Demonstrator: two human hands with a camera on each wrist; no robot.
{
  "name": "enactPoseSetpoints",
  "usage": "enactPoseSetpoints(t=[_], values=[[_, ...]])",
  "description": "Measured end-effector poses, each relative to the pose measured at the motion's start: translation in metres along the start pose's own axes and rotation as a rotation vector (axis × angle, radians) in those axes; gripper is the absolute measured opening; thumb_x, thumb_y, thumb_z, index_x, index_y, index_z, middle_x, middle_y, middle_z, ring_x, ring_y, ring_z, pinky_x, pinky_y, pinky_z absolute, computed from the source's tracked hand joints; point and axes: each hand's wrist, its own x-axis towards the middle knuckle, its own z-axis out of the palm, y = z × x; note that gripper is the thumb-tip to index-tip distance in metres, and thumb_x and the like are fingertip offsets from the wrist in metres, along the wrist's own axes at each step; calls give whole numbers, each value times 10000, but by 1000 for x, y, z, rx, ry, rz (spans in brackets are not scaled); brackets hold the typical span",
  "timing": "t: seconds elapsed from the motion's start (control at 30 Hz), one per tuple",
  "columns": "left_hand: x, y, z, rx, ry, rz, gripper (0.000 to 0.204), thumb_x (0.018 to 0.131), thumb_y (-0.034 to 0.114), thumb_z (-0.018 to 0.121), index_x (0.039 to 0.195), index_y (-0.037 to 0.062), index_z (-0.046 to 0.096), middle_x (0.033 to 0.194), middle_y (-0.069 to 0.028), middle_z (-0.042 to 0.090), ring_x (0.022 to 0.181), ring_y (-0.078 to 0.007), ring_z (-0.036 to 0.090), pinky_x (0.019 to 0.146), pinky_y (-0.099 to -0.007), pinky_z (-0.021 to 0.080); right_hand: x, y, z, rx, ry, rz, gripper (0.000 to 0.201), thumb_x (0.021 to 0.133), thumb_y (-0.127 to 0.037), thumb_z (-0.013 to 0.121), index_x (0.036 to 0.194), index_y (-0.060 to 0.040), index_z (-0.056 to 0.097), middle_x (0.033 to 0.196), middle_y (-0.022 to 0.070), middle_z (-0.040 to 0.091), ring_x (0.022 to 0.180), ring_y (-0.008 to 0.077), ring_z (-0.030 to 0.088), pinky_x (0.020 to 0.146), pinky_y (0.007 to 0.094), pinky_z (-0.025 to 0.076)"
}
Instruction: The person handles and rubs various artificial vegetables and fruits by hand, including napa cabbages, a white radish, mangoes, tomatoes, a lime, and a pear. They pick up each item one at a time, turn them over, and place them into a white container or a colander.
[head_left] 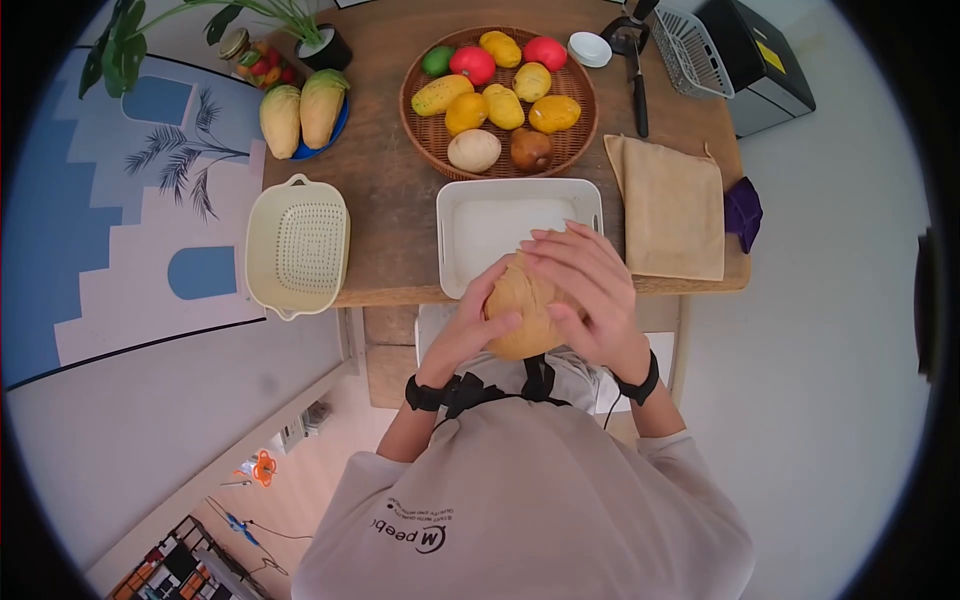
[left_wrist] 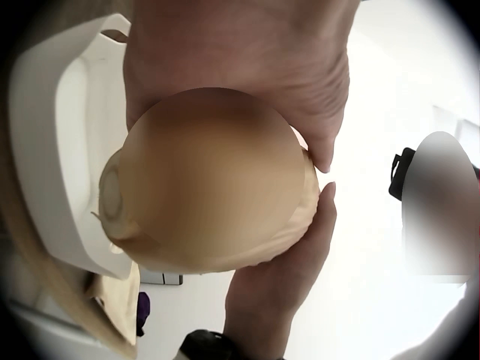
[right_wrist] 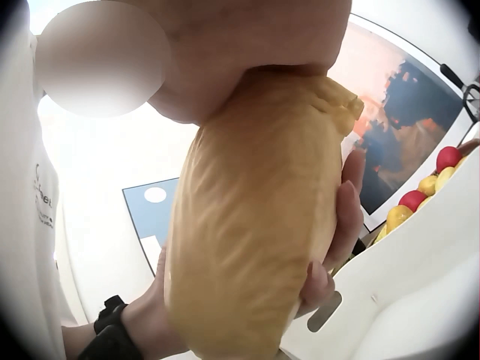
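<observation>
Both hands are on a tan, rounded thing (head_left: pixel 522 305) with leaf-like folds, in front of the white tray. In the right wrist view the same thing (right_wrist: pixel 244 217) looks long, yellowish and wrinkled, with a short stub at its upper right. My left hand (head_left: pixel 465 330) holds its left side, thumb across the near face. Left fingertips (right_wrist: pixel 349 202) curl round its far side in the right wrist view. My right hand (head_left: pixel 592 300) lies over its right and upper side, long fingers straight, thumb toward the near face. A blurred oval covers much of the thing in the left wrist view.
The white tray (head_left: pixel 446 240) stands at the table's front edge. Behind it is a wicker basket (head_left: pixel 420 140) of fruit. A cream colander (head_left: pixel 257 250) is on the left, a folded tan cloth (head_left: pixel 675 220) on the right. Two cabbage-like heads (head_left: pixel 320 110) lie on a blue plate.
</observation>
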Motion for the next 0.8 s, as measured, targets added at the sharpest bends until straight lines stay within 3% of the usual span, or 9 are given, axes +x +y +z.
enactPoseSetpoints(t=[0.13, 0.23, 0.43, 0.53, 0.63, 0.73, 0.8], values=[[2, 12, -1, -30, -64, -34, 975, 907, 312, 873, 1663, -27, 359, 1605, -134, 499, 1485, -212, 469, 1247, -367, 361, 3, -1, -7, -35, -31, 22, 321, 940, -157, 685, 1206, 16, 733, 1285, 183, 742, 1268, 386, 688, 1202, 581, 437], [5, 20, 7, 80, -21, 33, 938, 869, 297, 904, 1614, -20, 431, 1523, -120, 569, 1414, -200, 527, 1207, -361, 401, 2, -19, 0, -49, -132, -90, 310, 952, -158, 674, 1209, 5, 736, 1295, 171, 742, 1271, 377, 685, 1206, 589, 433], [14, 35, 9, 180, -96, 102, 734, 833, 244, 922, 1440, 5, 585, 1327, -99, 699, 1217, -180, 647, 1076, -345, 499, 5, 7, -1, 78, -97, 70, 291, 936, -201, 740, 1171, -30, 749, 1285, 159, 741, 1285, 363, 672, 1220, 571, 429], [12, 36, 7, 435, -68, 194, 684, 806, 236, 943, 1370, 9, 629, 1272, -105, 728, 1151, -178, 678, 1026, -346, 531, 7, -17, -1, -19, -197, -98, 274, 942, -217, 755, 1146, -34, 747, 1279, 161, 737, 1284, 369, 670, 1215, 562, 437], [13, 41, 11, 394, -62, 194, 696, 761, 247, 983, 1325, 5, 654, 1223, -110, 743, 1116, -187, 697, 1007, -351, 545, 5, -10, 4, -16, -244, -111, 260, 941, -214, 754, 1127, -33, 735, 1274, 158, 734, 1268, 376, 671, 1205, 554, 451], [16, 53, 14, 473, -107, 151, 737, 736, 245, 1000, 1340, 0, 655, 1217, -112, 751, 1130, -192, 705, 1017, -352, 547, 6, -2, -2, 10, -201, 64, 276, 907, -220, 776, 1111, -40, 726, 1279, 156, 728, 1256, 374, 671, 1203, 538, 461], [17, 50, 13, 445, -121, 171, 771, 724, 242, 1009, 1361, -2, 649, 1228, -111, 751, 1143, -191, 705, 1025, -349, 545, 7, -13, -3, 31, -257, -33, 307, 897, -223, 777, 1129, -29, 723, 1309, 163, 717, 1259, 374, 667, 1199, 532, 466]])
